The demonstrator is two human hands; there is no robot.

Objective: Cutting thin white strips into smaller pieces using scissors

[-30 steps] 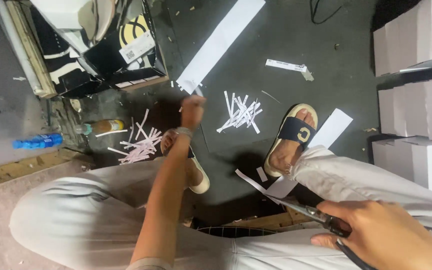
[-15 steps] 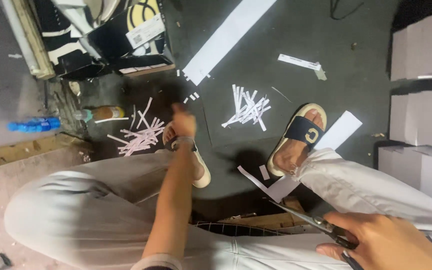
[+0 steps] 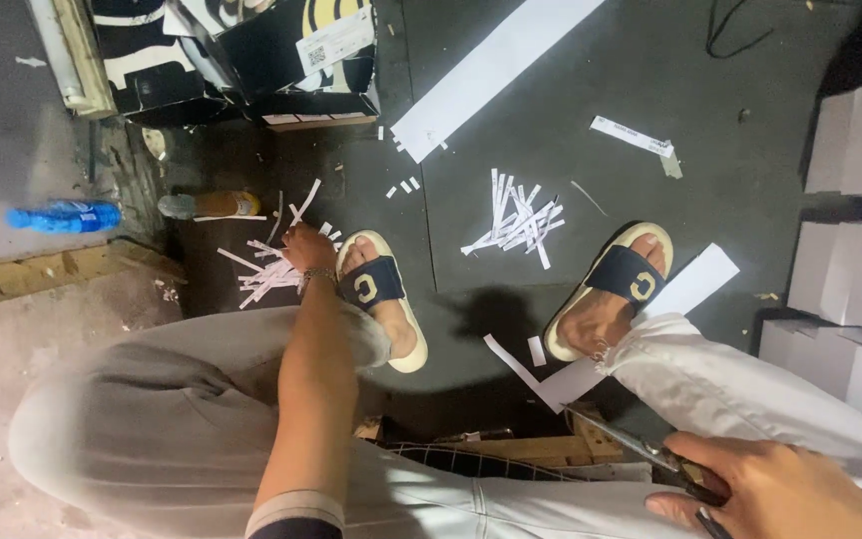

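My left hand [image 3: 306,250] reaches down to the floor and rests on a pile of thin cut paper strips [image 3: 256,271], just left of my left sandal [image 3: 381,297]. Its fingers are hidden from above, so I cannot tell whether it grips any strips. My right hand [image 3: 775,489], at the bottom right over my knee, holds dark scissors [image 3: 631,444] whose blades point up-left. A second pile of white strips [image 3: 516,215] lies between my feet. A long white paper band [image 3: 491,70] stretches up the dark floor.
My right sandal [image 3: 616,284] stands on a white paper sheet [image 3: 698,277]. A blue bottle [image 3: 64,215] and an orange-filled bottle [image 3: 207,205] lie at the left beside a wooden plank [image 3: 32,274]. Black printed boxes [image 3: 271,50] sit at the top, white boxes [image 3: 860,200] at the right.
My left hand has drawn back from the end of the long paper band and moved down-left onto the left pile of strips. The right hand with the scissors stayed put.
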